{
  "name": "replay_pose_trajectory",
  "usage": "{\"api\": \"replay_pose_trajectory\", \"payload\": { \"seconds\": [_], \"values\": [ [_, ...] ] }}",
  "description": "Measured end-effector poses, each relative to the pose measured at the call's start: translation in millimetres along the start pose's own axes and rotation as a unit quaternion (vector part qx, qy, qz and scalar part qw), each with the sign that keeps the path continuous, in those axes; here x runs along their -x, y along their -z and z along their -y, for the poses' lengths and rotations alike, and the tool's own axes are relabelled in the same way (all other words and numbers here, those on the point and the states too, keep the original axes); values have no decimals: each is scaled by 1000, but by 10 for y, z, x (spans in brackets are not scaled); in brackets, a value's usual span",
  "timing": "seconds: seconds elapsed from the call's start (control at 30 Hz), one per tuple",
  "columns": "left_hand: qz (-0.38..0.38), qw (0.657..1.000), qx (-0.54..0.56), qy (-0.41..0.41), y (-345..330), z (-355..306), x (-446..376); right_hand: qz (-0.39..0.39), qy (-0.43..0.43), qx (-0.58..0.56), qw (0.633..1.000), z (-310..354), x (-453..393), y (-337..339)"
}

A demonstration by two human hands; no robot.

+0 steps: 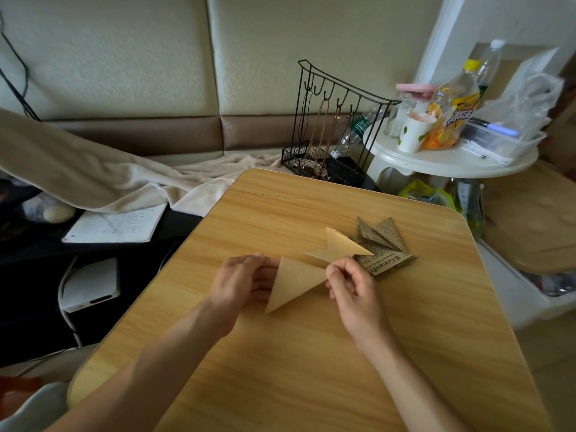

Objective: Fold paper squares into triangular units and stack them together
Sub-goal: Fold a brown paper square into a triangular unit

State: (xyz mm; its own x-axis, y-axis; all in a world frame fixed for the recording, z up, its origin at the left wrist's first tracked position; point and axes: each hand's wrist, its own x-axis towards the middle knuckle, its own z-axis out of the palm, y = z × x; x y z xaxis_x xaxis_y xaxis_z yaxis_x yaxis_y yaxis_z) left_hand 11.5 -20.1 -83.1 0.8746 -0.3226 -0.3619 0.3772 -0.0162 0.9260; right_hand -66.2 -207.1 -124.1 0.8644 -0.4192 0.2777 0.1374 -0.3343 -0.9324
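The left hand (241, 280) is lying on the tabletop (280, 353) with its fingers curled under the left edge of a tan paper triangle (293, 283), propping that side up. From here I cannot tell whether a thumb is pressing on top. If that support is slackening, the triangle is likely to spring open or slide, and the crease would be going soft.

To the right, the right hand (349, 280) is pinching the triangle's pointed right tip, just where it is meeting a 2nd tan folded unit (338, 246). The 2 pieces are touching or overlapping there; I cannot say which. Pushing the tip in at a skew could be crumpling it or missing the pocket.

Further right, a small heap of newsprint units (383, 244) is sitting loosely under and beside the 2nd unit. A nudge from the right hand's knuckles could be scattering that heap toward the tabletop's right edge.
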Motion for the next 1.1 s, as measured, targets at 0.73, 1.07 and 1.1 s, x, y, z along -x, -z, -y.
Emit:
{"api": "replay_pose_trajectory", "payload": {
  "seconds": [0.73, 1.07, 1.1],
  "values": [
    [-9, 996, -75, -41, -53, 60, 51, -11, 1, 0, 1000, -2, 6, -38],
    [-27, 998, 60, -3, -54, 55, 22, 63, 38, -28, 997, 18, 32, -10],
    [-22, 997, 70, -1, -57, 54, 23, 75, 46, -16, 996, 13, 35, -16]
  ]
}}
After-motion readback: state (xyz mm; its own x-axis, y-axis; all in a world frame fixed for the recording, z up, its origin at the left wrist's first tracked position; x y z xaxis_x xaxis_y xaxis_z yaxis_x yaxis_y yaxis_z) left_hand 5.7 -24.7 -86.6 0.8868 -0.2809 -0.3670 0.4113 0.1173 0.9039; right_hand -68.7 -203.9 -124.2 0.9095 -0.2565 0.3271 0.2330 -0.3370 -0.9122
